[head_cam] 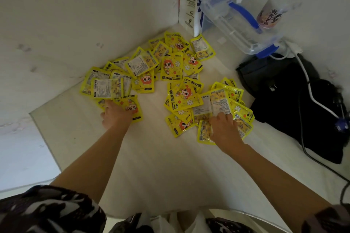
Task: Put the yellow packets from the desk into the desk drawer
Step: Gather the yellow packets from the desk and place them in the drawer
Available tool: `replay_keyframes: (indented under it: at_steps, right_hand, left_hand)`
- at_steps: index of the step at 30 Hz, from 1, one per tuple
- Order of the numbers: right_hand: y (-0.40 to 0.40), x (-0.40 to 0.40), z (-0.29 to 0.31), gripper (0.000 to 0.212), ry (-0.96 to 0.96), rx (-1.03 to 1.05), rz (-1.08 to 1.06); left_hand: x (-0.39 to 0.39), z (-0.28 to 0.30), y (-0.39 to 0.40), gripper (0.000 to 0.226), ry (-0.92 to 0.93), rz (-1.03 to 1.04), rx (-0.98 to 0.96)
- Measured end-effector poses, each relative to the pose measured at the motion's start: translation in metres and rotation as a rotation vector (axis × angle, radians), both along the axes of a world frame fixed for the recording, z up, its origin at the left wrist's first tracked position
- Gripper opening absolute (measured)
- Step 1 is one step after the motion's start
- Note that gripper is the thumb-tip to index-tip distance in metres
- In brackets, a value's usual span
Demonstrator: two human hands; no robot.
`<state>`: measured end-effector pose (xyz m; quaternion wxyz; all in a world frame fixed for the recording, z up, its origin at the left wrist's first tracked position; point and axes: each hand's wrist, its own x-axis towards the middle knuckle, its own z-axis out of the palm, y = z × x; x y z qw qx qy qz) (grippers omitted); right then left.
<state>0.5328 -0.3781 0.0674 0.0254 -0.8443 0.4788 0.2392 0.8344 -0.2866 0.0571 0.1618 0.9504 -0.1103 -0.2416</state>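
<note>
Head view: the yellow packets (172,70) lie scattered in overlapping heaps on the white desk (151,157), spreading from both sets of fingers toward the far corner; the desk drawer is not visible. The left hand (113,114) rests on the near-left heap with its fingers tucked under or between packets (whether they grip one cannot be told), while the right hand (224,126) lies on the near-right heap, fingers curled down onto the packets, grip likewise not determinable. Beyond the right fingers stand a clear container with blue clips (240,24) and a black bag (295,104) with a white cable (310,89), 1 item beside the other.
</note>
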Motion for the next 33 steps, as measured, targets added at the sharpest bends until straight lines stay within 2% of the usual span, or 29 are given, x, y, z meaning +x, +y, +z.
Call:
replay_keyframes:
  at_steps: [4,7,15,18,21,25,27,30,33]
  right_hand:
    - [-0.003,-0.001,0.003,0.048,-0.023,0.007,0.050]
    - [-0.001,0.001,0.004,0.051,-0.065,0.103,0.060]
    - [-0.023,0.035,0.032,0.033,-0.249,0.128,0.102]
    - [-0.043,0.059,0.043,0.043,-0.301,0.155,0.109]
    - [-0.059,0.084,0.046,0.051,-0.295,0.150,0.122]
    - [-0.070,0.104,0.036,0.033,-0.280,0.068,0.191]
    - [-0.075,0.109,0.030,0.032,-0.280,0.064,0.219]
    - [-0.078,0.112,0.023,0.033,-0.259,0.088,0.248]
    - [-0.077,0.111,0.017,0.035,-0.249,0.094,0.252]
  left_hand:
    - [0.000,-0.002,0.013,0.063,0.046,0.004,-0.017]
    - [-0.001,-0.003,0.020,0.064,0.096,0.013,-0.024]
    - [0.002,0.009,0.026,0.049,0.207,0.138,-0.193]
    - [0.014,0.017,0.027,0.049,0.184,0.190,-0.228]
    - [0.031,0.018,0.027,0.034,0.161,0.233,-0.249]
    - [0.047,0.014,0.025,0.023,0.151,0.302,-0.264]
    - [0.047,0.014,0.022,0.026,0.126,0.294,-0.245]
    - [0.045,0.004,0.015,0.051,0.117,0.304,-0.166]
    - [0.034,0.005,0.004,0.064,0.117,0.301,-0.110]
